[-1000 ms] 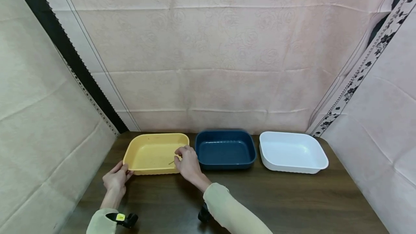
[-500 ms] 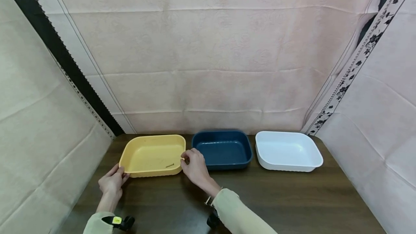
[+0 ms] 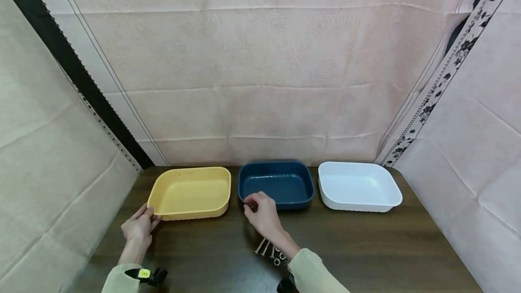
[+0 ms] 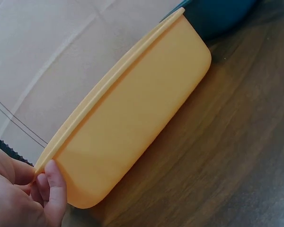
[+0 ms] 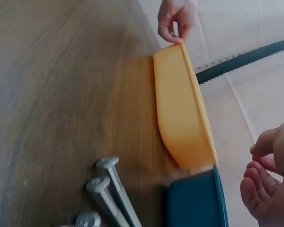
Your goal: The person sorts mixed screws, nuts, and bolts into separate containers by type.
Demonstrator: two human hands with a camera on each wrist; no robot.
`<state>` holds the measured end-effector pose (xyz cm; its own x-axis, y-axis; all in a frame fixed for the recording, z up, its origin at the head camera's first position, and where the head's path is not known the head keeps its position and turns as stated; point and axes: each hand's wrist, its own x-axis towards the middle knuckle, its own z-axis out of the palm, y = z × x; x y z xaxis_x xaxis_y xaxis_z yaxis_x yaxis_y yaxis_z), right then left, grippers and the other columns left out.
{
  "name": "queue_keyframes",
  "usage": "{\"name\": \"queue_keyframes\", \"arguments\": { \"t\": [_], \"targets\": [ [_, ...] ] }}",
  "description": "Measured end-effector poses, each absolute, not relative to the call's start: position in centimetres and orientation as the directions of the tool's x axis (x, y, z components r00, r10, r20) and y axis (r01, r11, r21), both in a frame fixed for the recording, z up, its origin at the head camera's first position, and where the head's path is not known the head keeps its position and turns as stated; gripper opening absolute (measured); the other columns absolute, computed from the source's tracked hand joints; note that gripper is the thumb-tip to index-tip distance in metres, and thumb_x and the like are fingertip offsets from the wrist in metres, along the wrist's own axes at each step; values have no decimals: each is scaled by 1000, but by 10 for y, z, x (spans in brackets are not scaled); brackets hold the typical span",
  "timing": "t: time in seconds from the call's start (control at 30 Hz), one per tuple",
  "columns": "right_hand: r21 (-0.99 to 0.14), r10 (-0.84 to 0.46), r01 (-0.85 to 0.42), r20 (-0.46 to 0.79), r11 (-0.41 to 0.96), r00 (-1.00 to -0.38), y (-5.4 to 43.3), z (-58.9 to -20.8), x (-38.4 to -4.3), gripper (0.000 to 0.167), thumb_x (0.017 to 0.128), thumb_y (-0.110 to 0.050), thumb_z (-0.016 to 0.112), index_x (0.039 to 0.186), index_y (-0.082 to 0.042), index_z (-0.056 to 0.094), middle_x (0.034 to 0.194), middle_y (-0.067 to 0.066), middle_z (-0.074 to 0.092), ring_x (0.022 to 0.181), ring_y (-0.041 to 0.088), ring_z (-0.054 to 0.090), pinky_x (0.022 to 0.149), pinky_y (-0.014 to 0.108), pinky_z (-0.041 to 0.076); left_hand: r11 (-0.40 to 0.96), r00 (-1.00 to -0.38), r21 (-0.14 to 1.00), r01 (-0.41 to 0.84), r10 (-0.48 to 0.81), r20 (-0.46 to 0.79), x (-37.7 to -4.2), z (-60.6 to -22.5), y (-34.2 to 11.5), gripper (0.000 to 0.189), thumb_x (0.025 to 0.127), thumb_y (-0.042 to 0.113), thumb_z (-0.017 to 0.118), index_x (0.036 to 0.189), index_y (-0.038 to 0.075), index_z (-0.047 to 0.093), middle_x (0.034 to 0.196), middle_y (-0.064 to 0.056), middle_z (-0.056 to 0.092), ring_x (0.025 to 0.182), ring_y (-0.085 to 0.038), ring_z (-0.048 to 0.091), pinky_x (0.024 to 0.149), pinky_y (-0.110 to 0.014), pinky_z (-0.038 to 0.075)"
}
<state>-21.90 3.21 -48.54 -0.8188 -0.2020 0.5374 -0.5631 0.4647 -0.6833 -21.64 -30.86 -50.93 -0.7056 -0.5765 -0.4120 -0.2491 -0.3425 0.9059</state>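
Observation:
My left hand (image 3: 137,229) pinches the front left corner of a yellow plastic tray (image 3: 191,215); the left wrist view shows thumb and fingers on its rim. My right hand (image 3: 265,215) hovers by the front left corner of a dark blue tray (image 3: 291,205), fingers loosely curled. The right wrist view shows nothing held by these fingers (image 5: 258,189). Several metal bolts (image 5: 114,182) lie on the table beneath my right wrist, with nuts (image 3: 277,262) beside them, partly hidden by the forearm. No screw shows inside the yellow tray.
A white tray (image 3: 360,207) stands to the right of the blue one, completing a row along the back of the brown wooden table (image 3: 366,248). Pale cloth (image 3: 268,80) hangs behind and at both sides.
My right hand has moved from above the yellow tray rightward to the blue tray, letting go of a small screw, which lay in the yellow tray. Bolts and nuts have come into sight.

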Motion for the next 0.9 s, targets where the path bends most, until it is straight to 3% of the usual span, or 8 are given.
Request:
{"name": "queue_keyframes", "arguments": {
  "t": [0.1, 0.2, 0.47, 0.9],
  "targets": [
    [-701, -198, -543, 515, 463, -834, 46, -485, -214, 9, 83, 6, 75, 88, -1, 72, 82, 4, 62, 71, 14, 62, 60, 25, 55, -379, -712, 894, -240, -557, -427, -216, -510, -310, 51, 101, 13, 59, 150, 10, 46, 89, 6, 64, 74, -6, 66, 74, -22, 58],
    [-715, -192, -519, 491, 467, -849, 61, -485, -210, 9, 83, 5, 75, 89, -1, 72, 83, 2, 62, 71, 13, 61, 60, 24, 54, -432, -722, 875, -220, -531, -444, -216, -509, -311, 51, 100, 12, 59, 150, 10, 47, 80, 8, 64, 74, -7, 64, 73, -22, 58],
    [-729, -148, -466, 458, 501, -877, 94, -497, -196, 18, 79, 10, 74, 86, -6, 71, 81, 1, 62, 70, 11, 58, 59, 23, 52, -460, -717, 861, -219, -522, -461, -216, -506, -310, 50, 101, 12, 59, 149, 11, 47, 81, 8, 63, 76, -8, 62, 73, -22, 58],
    [-737, -40, -381, 435, 559, -900, 113, -524, -178, 15, 76, 10, 74, 82, -3, 70, 77, -2, 61, 67, 10, 58, 56, 22, 52, -455, -723, 860, -230, -512, -464, -214, -506, -311, 51, 101, 14, 58, 150, 11, 46, 81, 8, 63, 76, -7, 64, 76, -23, 57]
  ]
}}
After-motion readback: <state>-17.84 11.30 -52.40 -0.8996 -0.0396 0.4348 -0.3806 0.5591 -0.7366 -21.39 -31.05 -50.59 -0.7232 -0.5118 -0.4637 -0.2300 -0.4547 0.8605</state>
